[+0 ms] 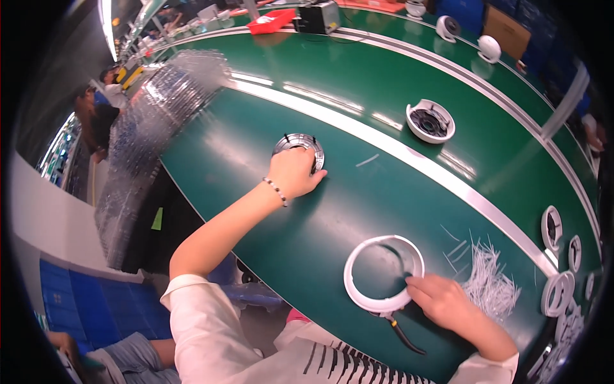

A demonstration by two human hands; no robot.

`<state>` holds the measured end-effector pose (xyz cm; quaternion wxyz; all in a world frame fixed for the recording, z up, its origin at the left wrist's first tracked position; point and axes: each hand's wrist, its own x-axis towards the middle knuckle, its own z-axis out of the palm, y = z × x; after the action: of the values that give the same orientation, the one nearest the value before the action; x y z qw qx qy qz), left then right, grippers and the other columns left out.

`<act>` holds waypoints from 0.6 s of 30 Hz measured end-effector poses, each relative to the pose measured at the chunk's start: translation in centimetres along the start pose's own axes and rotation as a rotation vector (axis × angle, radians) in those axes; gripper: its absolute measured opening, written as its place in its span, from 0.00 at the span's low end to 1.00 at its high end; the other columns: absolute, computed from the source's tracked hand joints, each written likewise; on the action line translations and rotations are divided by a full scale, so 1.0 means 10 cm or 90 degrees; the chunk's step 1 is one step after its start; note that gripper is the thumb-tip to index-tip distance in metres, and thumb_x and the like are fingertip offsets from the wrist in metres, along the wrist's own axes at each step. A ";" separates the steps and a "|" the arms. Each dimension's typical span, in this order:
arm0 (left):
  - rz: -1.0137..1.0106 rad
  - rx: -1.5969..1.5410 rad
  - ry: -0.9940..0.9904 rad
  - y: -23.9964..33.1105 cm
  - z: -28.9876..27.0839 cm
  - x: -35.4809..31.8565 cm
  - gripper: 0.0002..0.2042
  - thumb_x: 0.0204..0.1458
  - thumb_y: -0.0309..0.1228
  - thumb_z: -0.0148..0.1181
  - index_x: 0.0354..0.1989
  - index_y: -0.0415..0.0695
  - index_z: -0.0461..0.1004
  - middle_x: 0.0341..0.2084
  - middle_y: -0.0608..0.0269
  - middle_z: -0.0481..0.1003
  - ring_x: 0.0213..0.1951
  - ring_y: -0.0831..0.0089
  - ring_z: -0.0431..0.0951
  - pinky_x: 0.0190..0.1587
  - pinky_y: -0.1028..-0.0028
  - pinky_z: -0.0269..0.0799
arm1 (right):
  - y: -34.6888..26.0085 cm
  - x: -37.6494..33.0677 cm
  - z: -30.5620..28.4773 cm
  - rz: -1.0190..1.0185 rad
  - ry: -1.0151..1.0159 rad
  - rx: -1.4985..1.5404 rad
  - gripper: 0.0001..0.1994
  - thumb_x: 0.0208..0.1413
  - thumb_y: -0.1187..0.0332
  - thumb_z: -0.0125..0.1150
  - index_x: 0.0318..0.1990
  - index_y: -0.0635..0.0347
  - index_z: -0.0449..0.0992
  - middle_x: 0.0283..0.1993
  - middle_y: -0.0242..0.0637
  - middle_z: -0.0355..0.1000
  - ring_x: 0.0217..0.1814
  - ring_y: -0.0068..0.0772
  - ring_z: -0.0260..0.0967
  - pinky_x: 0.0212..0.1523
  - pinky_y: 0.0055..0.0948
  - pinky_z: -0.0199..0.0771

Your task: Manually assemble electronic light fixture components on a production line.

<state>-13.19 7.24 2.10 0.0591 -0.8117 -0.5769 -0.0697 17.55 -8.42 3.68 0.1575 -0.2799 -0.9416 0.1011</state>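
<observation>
My left hand [294, 174], with a beaded bracelet at the wrist, reaches far out over the green table. Its fingers curl down onto a round silver-and-black part [306, 140], and the hand hides much of that part. Closer to me, my right hand [441, 299] pinches the right side of a white plastic ring [354, 289]. The ring's middle is open and shows the green tabletop. Just below the ring are pliers [404, 336] with black-and-yellow handles; their jaws are partly hidden by the ring.
White strips [491, 281] lie heaped right of my right hand, with several loose ones nearby. Beyond a metal rail, a white round housing [430, 121] rests on the green conveyor. More white rings [558, 293] stand at the far right. Clear plastic sheeting [166, 96] hangs at the left.
</observation>
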 end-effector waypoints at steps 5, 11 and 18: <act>0.042 -0.148 0.235 -0.11 -0.06 0.19 0.14 0.36 0.33 0.57 0.32 0.40 0.70 0.25 0.55 0.72 0.32 0.60 0.72 0.36 0.66 0.68 | 0.14 -0.04 0.04 0.071 -0.091 0.065 0.17 0.33 0.68 0.58 0.34 0.66 0.67 0.45 0.42 0.64 0.38 0.40 0.65 0.36 0.34 0.67; -0.075 -0.220 -0.122 -0.44 0.11 0.27 0.21 0.35 0.37 0.62 0.39 0.38 0.69 0.30 0.53 0.73 0.35 0.62 0.72 0.40 0.71 0.67 | -0.15 0.42 -0.03 0.227 -0.053 -0.007 0.55 0.19 0.42 0.66 0.56 0.64 0.49 0.60 0.57 0.35 0.58 0.60 0.41 0.50 0.53 0.50; -0.174 -0.783 -0.046 -0.01 0.21 0.06 0.10 0.42 0.24 0.55 0.34 0.34 0.66 0.28 0.60 0.72 0.31 0.76 0.72 0.34 0.78 0.68 | -0.16 0.60 0.24 0.323 -0.114 0.064 0.54 0.24 0.49 0.67 0.57 0.68 0.42 0.58 0.59 0.42 0.59 0.58 0.40 0.54 0.49 0.46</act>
<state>-12.99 8.18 0.13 -0.4476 -0.6177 -0.5316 -0.3682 11.18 -6.61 3.30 0.0567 -0.4889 -0.8452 0.2085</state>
